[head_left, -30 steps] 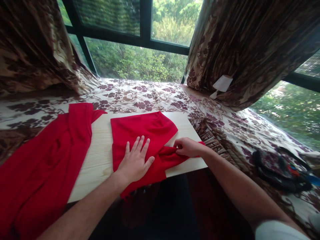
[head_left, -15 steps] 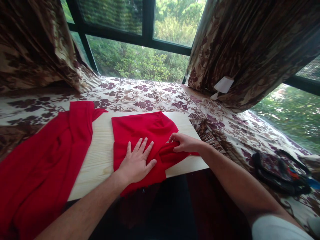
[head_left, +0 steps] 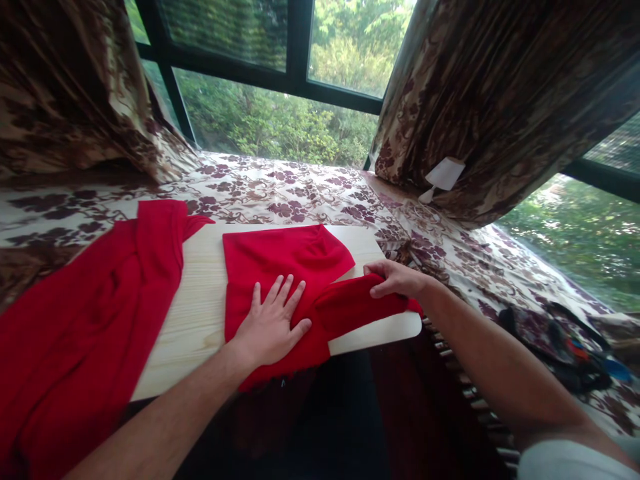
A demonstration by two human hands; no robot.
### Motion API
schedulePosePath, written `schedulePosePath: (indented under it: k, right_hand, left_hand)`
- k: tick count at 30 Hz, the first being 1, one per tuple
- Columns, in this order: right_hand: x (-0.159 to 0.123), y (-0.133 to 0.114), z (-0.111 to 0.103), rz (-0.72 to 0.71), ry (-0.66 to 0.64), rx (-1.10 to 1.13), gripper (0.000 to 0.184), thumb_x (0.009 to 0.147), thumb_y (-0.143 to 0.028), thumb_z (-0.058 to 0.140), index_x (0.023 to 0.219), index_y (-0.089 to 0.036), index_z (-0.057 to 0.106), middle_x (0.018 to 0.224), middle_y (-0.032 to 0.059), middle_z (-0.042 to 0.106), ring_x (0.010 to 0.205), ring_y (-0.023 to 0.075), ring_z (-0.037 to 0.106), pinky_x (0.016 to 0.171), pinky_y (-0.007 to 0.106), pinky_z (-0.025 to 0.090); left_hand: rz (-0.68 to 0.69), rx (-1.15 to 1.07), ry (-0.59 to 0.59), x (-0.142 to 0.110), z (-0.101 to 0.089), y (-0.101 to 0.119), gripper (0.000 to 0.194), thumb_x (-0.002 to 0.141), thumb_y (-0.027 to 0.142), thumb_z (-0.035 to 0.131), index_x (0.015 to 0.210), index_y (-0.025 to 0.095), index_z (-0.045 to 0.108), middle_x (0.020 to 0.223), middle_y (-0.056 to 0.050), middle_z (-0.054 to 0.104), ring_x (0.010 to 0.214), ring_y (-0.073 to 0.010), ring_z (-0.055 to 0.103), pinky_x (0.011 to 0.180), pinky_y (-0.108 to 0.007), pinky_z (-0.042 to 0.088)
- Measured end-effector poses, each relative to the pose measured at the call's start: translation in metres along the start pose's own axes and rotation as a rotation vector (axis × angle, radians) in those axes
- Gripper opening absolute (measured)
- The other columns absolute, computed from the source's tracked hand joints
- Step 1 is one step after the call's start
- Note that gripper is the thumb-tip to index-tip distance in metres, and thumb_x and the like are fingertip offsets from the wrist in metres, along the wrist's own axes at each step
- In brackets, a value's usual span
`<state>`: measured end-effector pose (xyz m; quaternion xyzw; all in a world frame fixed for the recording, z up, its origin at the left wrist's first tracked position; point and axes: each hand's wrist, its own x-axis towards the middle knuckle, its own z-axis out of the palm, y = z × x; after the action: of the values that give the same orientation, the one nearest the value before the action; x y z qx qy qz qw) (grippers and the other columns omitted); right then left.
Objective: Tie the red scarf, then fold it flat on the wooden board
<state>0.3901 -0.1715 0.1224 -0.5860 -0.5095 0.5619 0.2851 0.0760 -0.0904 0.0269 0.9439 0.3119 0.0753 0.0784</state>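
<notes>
A red garment point(head_left: 283, 260) lies spread on a pale wooden board point(head_left: 200, 307). My left hand point(head_left: 274, 327) rests flat on its lower part, fingers spread. At the right side, my right hand point(head_left: 393, 279) pinches the upper edge of a narrow, sleeve-like part point(head_left: 355, 308), which stretches out towards the board's right end. Small folds show near the garment's upper right corner. To the left, a second piece of red cloth point(head_left: 105, 300) drapes over the board and hangs down towards me.
Flowered fabric point(head_left: 285, 183) covers the surface behind the board, below a window point(head_left: 275, 120). A small white lamp point(head_left: 445, 175) stands by the right curtain point(head_left: 450, 87). A dark bag point(head_left: 560, 350) lies at the far right. Dark space shows below the board's near edge.
My right hand has moved to the right, drawing the sleeve-like part out straighter and flatter. My left hand has stayed flat on the garment.
</notes>
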Motion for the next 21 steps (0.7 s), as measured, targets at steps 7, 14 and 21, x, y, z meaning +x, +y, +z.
schedulePosePath:
  k: [7, 14, 21]
  right_hand:
    - [-0.019, -0.005, -0.057, 0.257, -0.126, -0.231, 0.037, 0.062, -0.039, 0.087, 0.077, -0.012, 0.065, 0.068, 0.0002, 0.066, 0.057, 0.0124, 0.06, 0.052, 0.02, 0.047]
    - [-0.045, -0.009, -0.073, 0.214, 0.049, 0.011, 0.041, 0.057, -0.038, 0.086, 0.073, -0.017, 0.055, 0.065, -0.0031, 0.06, 0.053, 0.0098, 0.056, 0.049, 0.019, 0.045]
    - [-0.06, 0.018, -0.098, 0.47, 0.002, -0.226, 0.04, 0.057, -0.039, 0.086, 0.084, -0.016, 0.069, 0.08, 0.0046, 0.073, 0.065, 0.0192, 0.067, 0.061, 0.028, 0.055]
  left_hand:
    - [0.006, 0.0, -0.013, 0.001, -0.002, 0.0, 0.075, 0.098, 0.064, 0.027, 0.161, 0.025, 0.016, 0.167, -0.01, 0.012, 0.155, -0.033, 0.008, 0.117, -0.07, 0.001]
    - [0.024, -0.016, 0.018, -0.001, -0.001, 0.0, 0.074, 0.098, 0.064, 0.027, 0.161, 0.026, 0.017, 0.167, -0.011, 0.014, 0.154, -0.0333, 0.009, 0.117, -0.07, 0.002]
    - [0.015, -0.003, 0.018, 0.0, -0.001, 0.001, 0.075, 0.097, 0.063, 0.029, 0.161, 0.026, 0.02, 0.167, -0.011, 0.017, 0.154, -0.0339, 0.011, 0.117, -0.07, 0.002]
